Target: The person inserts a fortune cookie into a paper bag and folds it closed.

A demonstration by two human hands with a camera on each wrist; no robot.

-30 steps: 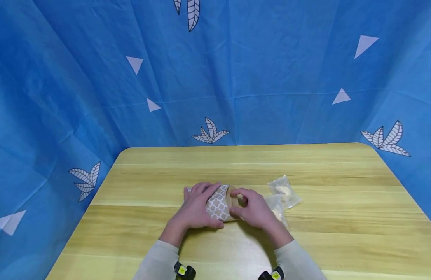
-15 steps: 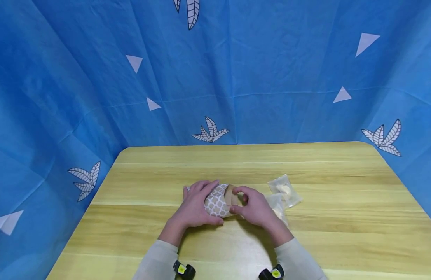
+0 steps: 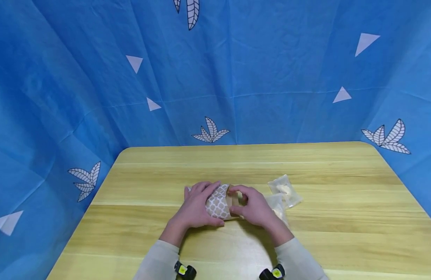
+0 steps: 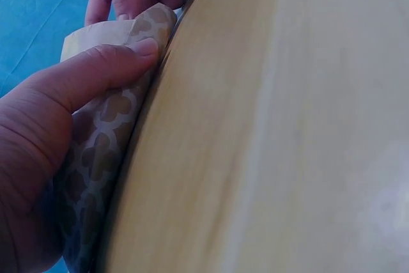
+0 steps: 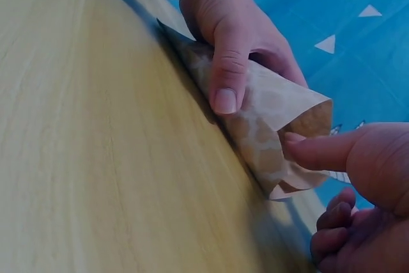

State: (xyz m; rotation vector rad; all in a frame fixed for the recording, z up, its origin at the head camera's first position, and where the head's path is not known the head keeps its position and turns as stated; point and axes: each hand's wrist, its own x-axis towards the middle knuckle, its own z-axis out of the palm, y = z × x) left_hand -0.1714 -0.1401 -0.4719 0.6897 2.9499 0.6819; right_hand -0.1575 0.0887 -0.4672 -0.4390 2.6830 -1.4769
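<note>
A small brown paper bag [image 3: 218, 203] with a white lattice pattern lies on its side, its mouth facing right. My left hand [image 3: 197, 205] grips its body from above, with the thumb [image 4: 121, 62] along the near side and the fingers over the far side. At the mouth, my right hand [image 3: 252, 205] has its index finger and thumb apart at the rim. In the right wrist view, that thumb [image 5: 326, 150] reaches into the gaping mouth, where plain brown lining [image 5: 313, 119] shows. The other fingers of the right hand are bent and hold nothing.
Two small clear packets with pale contents lie right of the right hand: a farther packet [image 3: 285, 191] and a nearer packet [image 3: 276, 206], partly hidden by the hand. The wooden table [image 3: 149, 179] ends at a blue patterned curtain [image 3: 271, 77].
The bag's mouth shifts slightly and shows more of its inside than half a second ago. The right index finger moves a little left along the rim; the left hand keeps its grip.
</note>
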